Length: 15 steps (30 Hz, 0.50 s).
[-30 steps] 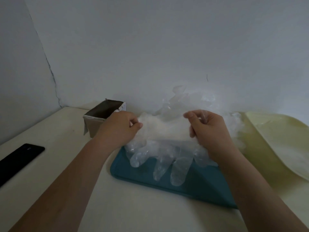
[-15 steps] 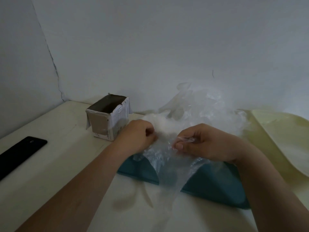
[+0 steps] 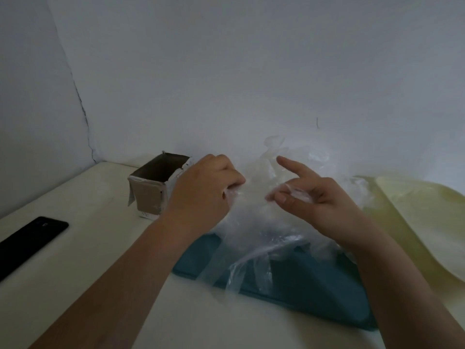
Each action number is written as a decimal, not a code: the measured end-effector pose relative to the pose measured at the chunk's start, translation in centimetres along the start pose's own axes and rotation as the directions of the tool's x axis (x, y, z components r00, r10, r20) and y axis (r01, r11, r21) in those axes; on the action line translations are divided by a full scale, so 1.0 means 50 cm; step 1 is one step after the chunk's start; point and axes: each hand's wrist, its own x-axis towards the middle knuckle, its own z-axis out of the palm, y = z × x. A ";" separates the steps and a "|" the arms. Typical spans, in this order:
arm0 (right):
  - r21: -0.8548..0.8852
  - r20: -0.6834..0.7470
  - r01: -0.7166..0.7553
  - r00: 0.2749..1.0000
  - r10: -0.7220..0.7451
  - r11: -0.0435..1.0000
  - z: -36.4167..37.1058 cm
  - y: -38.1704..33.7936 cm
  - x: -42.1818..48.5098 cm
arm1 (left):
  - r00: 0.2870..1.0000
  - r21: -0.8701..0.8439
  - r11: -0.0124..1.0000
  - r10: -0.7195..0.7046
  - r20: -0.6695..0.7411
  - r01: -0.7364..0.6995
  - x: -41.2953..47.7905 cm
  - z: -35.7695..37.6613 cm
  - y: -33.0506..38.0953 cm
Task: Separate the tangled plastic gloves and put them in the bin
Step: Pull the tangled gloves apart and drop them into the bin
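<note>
A bundle of clear plastic gloves point(image 3: 254, 238) hangs between my hands above a teal tray point(image 3: 314, 298); its loose fingers dangle down to the tray's near left edge. My left hand point(image 3: 203, 195) grips the bundle's left side with curled fingers. My right hand point(image 3: 309, 200) pinches the film between thumb and middle fingers, with the index finger sticking out straight. More crumpled gloves point(image 3: 309, 159) pile up behind my hands against the wall. A small open cardboard bin point(image 3: 153, 187) stands just left of my left hand.
A black phone point(image 3: 27, 240) lies at the table's left edge. A pale yellow tray point(image 3: 427, 217) sits at the right. The white wall runs close behind the pile, with a corner at the far left.
Both hands rose and drew slightly apart, stretching the gloves between them. My right index finger has straightened. The view shifted a little, so the bin now sits nearer my left hand.
</note>
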 end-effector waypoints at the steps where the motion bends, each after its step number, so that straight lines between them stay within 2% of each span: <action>1: 0.023 0.006 0.001 1.000 -0.002 1.000 0.002 0.001 0.000 | 0.996 0.005 0.997 0.080 -0.043 -0.080 -0.001 0.006 0.007; 3: 0.099 0.011 0.022 1.000 -0.023 0.995 0.005 -0.002 -0.002 | 0.976 0.008 0.980 0.201 -0.081 -0.201 -0.007 0.020 0.017; 5: 0.171 0.024 0.025 0.999 -0.030 0.985 0.003 -0.004 -0.005 | 0.964 0.006 0.967 0.256 -0.067 -0.256 -0.013 0.032 0.026; 8: 0.247 0.023 -0.016 1.000 0.011 0.969 0.006 -0.001 -0.004 | 0.957 -0.008 0.958 0.285 -0.060 -0.286 -0.020 0.045 0.035; 12: 0.367 0.029 -0.153 0.988 0.154 0.918 0.011 0.015 -0.001 | 0.950 0.021 0.955 0.295 -0.102 -0.294 -0.024 0.054 0.040; 15: 0.393 -0.037 -0.132 0.987 0.159 0.910 0.008 0.022 0.001 | 0.956 0.010 0.963 0.270 -0.117 -0.271 -0.028 0.051 0.041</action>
